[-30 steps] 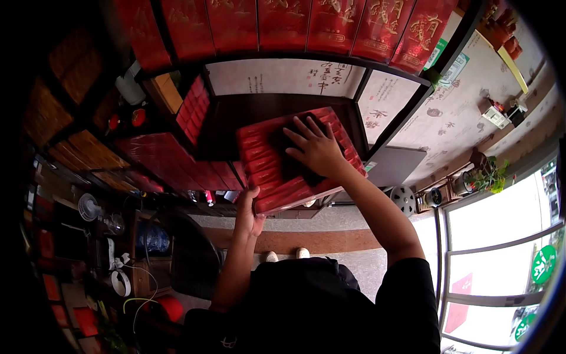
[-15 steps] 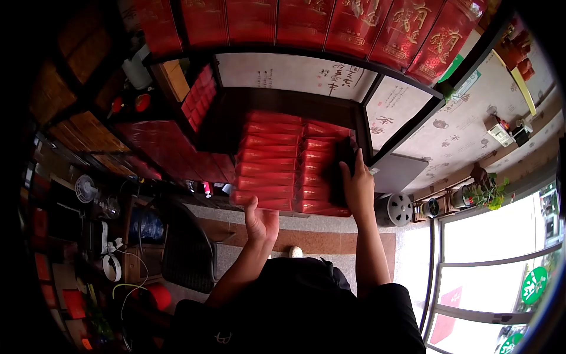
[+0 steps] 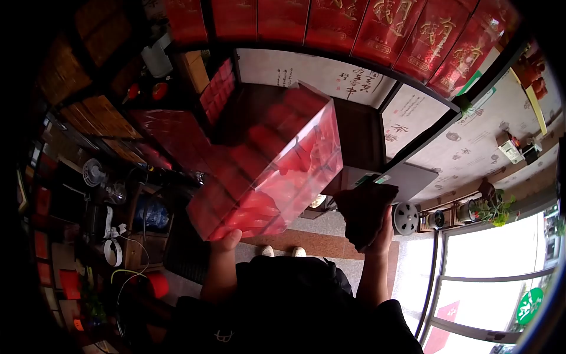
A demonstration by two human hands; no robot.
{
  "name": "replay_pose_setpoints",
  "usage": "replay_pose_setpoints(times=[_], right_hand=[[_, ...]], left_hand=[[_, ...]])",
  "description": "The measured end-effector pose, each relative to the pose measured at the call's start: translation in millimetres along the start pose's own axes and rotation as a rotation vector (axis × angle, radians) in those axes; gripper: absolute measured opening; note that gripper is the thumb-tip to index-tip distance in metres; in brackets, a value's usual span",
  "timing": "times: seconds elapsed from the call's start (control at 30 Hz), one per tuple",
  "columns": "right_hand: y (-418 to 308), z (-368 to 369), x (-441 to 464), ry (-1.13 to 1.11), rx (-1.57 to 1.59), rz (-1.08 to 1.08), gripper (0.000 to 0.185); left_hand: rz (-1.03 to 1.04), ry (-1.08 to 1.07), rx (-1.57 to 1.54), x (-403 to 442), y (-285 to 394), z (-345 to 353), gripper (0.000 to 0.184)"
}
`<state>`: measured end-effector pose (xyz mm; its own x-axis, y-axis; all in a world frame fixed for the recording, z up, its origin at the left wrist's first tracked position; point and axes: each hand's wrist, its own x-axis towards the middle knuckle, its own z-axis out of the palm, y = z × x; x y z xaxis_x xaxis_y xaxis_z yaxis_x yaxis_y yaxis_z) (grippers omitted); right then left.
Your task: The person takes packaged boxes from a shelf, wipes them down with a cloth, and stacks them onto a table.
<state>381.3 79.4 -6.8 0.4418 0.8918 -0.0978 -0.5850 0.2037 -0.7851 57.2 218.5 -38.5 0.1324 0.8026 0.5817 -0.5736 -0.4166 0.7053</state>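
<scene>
A clear plastic box of red packets point(image 3: 265, 171) is tilted up in front of the dark shelf. My left hand point(image 3: 225, 241) grips its lower left corner, with the thumb on the near edge. To the right of the box and apart from it, my right hand point(image 3: 382, 236) holds a dark crumpled cloth point(image 3: 365, 212). The fingers of that hand are partly hidden behind the cloth. Behind the box lies the dark shelf board point(image 3: 359, 138).
Red boxes with gold characters point(image 3: 386, 29) line the shelf above. Smaller red packets point(image 3: 217, 91) stand at the shelf's left. A grey panel point(image 3: 415, 177) and a round metal canister point(image 3: 405, 218) are at right. A black chair point(image 3: 186, 253) stands lower left.
The box has turned from lying flat to a steep tilt, showing its side. My right hand has come off it and moved right and down with the dark cloth.
</scene>
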Motion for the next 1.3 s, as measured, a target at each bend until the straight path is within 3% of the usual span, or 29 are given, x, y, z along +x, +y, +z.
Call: replay_pose_setpoints(times=[0.07, 0.1, 0.13, 0.17, 0.2, 0.23, 0.27, 0.33, 0.47, 0.57, 0.6, 0.77, 0.87, 0.93, 0.97, 1.07, 1.1, 1.17, 1.27, 1.3], right_hand=[[-5.8, 24.1, -4.5, -0.007, 0.067, -0.302, 0.075], [-4.1, 33.4, -5.2, -0.105, 0.053, -0.409, 0.079], [-1.4, 45.9, -5.9, -0.200, 0.038, -0.515, 0.084], [-2.5, 61.2, -8.0, -0.267, -0.083, -0.643, 0.071], [-7.0, 84.6, -10.2, -0.321, -0.436, -0.876, 0.059], [-16.0, 109.7, -12.2, -0.350, -0.893, -1.198, 0.048], [-18.5, 137.3, -12.3, -0.389, -1.166, -1.420, 0.042], [-32.0, 181.6, -32.4, -0.677, -1.516, -1.274, 0.053], [-14.7, 194.3, -15.0, -0.640, -1.432, -1.296, 0.059], [-16.7, 176.5, 15.5, -0.636, -1.418, -1.360, 0.060], [-20.0, 166.5, 27.4, -0.626, -1.418, -1.384, 0.059], [-39.7, 109.8, 75.7, -0.393, -1.404, -1.406, 0.040], [-29.7, 113.7, 65.9, -0.262, -1.412, -1.412, 0.038], [-16.5, 135.3, 45.5, -0.372, -1.365, -1.407, 0.037], [-7.6, 150.1, 30.7, -0.449, -1.343, -1.415, 0.038], [11.5, 178.2, 1.4, -0.487, -1.315, -1.391, 0.045], [10.6, 177.4, 3.3, -0.500, -1.306, -1.415, 0.045], [8.0, 174.3, 9.4, -0.513, -1.296, -1.435, 0.045], [-6.5, 159.2, 24.0, -0.578, -1.291, -1.497, 0.044], [-12.2, 152.7, 31.9, -0.530, -1.332, -1.522, 0.043]], left_hand=[[0.227, -0.048, 0.425, 17.1, 18.1, 6.6, 0.070], [0.298, -0.250, 0.600, 32.3, 36.9, 13.7, 0.067], [0.318, -0.276, 0.623, 36.3, 42.3, 23.3, 0.066], [0.338, -0.303, 0.646, 40.3, 47.7, 32.8, 0.065], [0.359, -0.329, 0.668, 44.1, 53.1, 42.3, 0.065], [0.180, -0.462, 0.726, 48.5, 60.3, 50.4, 0.069], [0.040, -0.484, 0.570, 28.9, 34.1, 38.1, 0.070], [-0.240, -0.461, 0.256, -10.4, -18.3, 13.5, 0.070], [-0.013, -0.392, -0.468, -6.9, -48.8, 36.7, 0.065], [-0.282, -0.342, -0.131, 17.8, 15.0, 31.5, 0.077], [-0.094, -0.287, 0.323, 33.1, 28.0, 46.8, 0.079], [-0.100, -0.236, 0.375, 41.4, 28.6, 41.8, 0.071], [-0.155, -0.224, 0.311, 40.8, 25.1, 44.4, 0.074], [-0.209, -0.232, 0.265, 37.3, 16.5, 42.8, 0.078], [-0.135, -0.332, 0.317, 30.8, 6.0, 40.5, 0.077], [-0.470, -0.330, -0.721, -1.5, -54.9, 35.9, 0.059], [-0.697, -0.268, -1.015, -17.2, -77.9, 17.7, 0.056], [-0.929, -0.188, -1.304, -20.1, -75.0, 7.9, 0.056], [-0.571, -0.350, -0.867, 21.5, -0.1, 42.3, 0.055], [-0.300, -0.390, -0.326, 36.9, 21.1, 62.8, 0.059]])
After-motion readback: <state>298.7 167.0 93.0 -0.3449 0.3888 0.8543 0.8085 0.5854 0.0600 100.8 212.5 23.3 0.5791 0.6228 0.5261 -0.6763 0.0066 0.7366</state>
